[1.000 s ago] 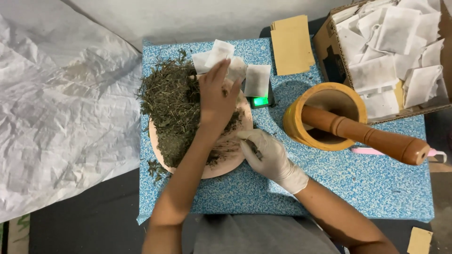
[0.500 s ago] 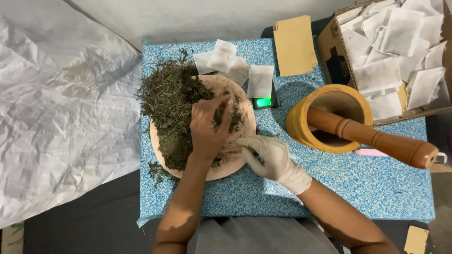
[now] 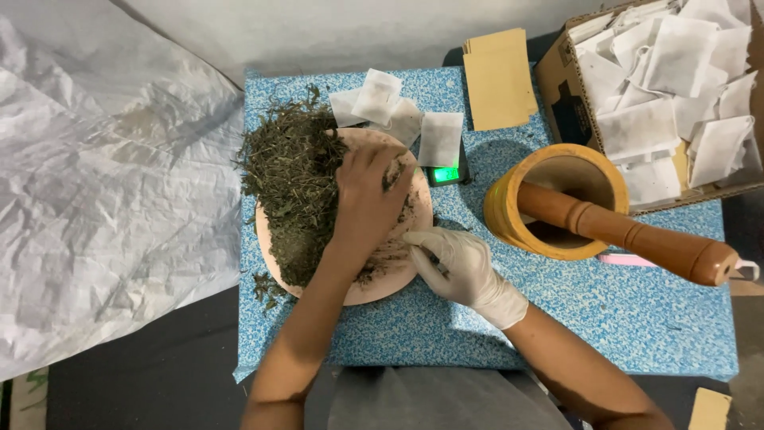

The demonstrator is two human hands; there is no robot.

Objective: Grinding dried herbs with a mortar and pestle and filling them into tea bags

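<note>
A heap of dried green herbs (image 3: 290, 175) covers the left part of a round pink plate (image 3: 390, 288) on a blue speckled table (image 3: 605, 318). My bare left hand (image 3: 368, 197) lies on the herbs at the plate's middle, its fingers curled into them. My right hand (image 3: 460, 264), in a white glove, rests at the plate's right rim and pinches a small white sachet with dark herb bits at its mouth. Empty white sachets (image 3: 440, 137) lie just beyond the plate, one of them on a small scale with a green display (image 3: 446, 173).
A wooden mortar (image 3: 509, 219) stands to the right with a long pestle (image 3: 637, 239) leaning out of it. A cardboard box (image 3: 563, 107) of white sachets sits at the back right, beside brown envelopes (image 3: 497, 76). Crinkled white sheeting (image 3: 103, 199) lies on the left.
My left hand came back from the sachets at the far side of the plate and settled down onto the herbs. The gloved right hand stayed at the plate's rim.
</note>
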